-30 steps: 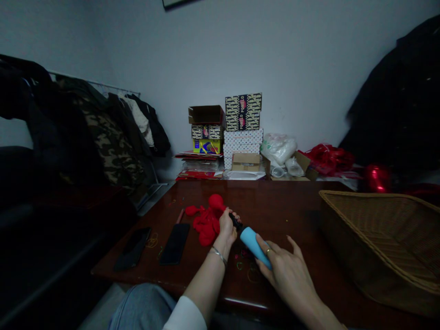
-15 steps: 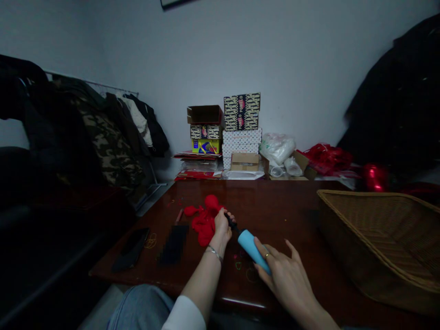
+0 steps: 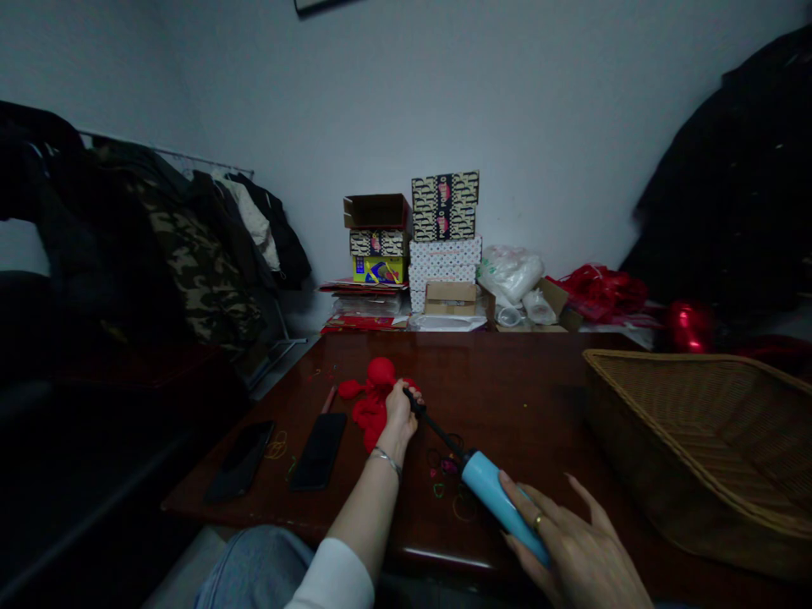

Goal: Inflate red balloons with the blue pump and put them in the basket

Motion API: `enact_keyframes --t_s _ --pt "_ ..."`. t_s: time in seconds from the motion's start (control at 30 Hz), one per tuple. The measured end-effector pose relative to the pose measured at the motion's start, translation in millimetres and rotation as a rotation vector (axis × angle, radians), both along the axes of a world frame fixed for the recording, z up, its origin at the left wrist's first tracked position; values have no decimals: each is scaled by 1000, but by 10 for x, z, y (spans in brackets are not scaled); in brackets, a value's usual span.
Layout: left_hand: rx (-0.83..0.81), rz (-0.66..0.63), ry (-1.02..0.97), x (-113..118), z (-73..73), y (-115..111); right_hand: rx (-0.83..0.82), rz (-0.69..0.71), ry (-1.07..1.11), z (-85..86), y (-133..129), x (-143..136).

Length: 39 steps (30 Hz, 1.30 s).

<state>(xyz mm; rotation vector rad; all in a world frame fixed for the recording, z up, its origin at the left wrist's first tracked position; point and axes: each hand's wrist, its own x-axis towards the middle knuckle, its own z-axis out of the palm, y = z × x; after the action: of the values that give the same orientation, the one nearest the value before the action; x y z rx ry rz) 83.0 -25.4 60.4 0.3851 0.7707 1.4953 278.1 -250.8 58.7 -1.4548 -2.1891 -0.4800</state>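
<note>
A hand balloon pump (image 3: 501, 501) with a light blue barrel slants across the table, its black rod drawn well out. My left hand (image 3: 399, 412) is closed around the black end of the pump. Behind and left of that hand lie red balloons (image 3: 369, 411), one of them with a round, swollen part. Whether a balloon's neck sits within my left fingers is hidden. My right hand (image 3: 567, 537) grips the blue barrel near its lower end, with one finger lifted off. Several coloured loops (image 3: 449, 465) lie on the table beside the rod.
Two dark phones (image 3: 319, 452) (image 3: 239, 462) lie left on the brown table (image 3: 501, 372). A reddish stick (image 3: 329, 399) and yellow rubber bands (image 3: 277, 446) are close by. A large wicker basket (image 3: 685, 448) stands right. Stacked boxes (image 3: 445, 275) line the wall.
My right hand has pulled the blue barrel down and to the right, so more black rod shows. My left hand has shifted slightly left, still on the black end.
</note>
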Motion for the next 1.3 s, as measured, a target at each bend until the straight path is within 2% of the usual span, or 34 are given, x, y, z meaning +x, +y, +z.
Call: enact_keyframes --t_s 0.3,0.63,0.77,1.03,1.17,1.3 --pt "-16 28 -31 46 -11 -66 -77 -57 73 89 73 -124" --pt "-74 -33 -16 266 -23 -205 -211 -147 66 317 312 -428" --pt "-69 -84 -11 336 -6 -256 -222 -178 80 357 410 -498" --pt "-73 -67 31 320 -45 -247 -186 -164 100 215 386 -491" --pt "-48 -43 51 241 -77 -174 -155 -127 93 94 291 -382" --pt "-26 -38 73 136 -41 -116 -88 -76 83 -22 170 -226"
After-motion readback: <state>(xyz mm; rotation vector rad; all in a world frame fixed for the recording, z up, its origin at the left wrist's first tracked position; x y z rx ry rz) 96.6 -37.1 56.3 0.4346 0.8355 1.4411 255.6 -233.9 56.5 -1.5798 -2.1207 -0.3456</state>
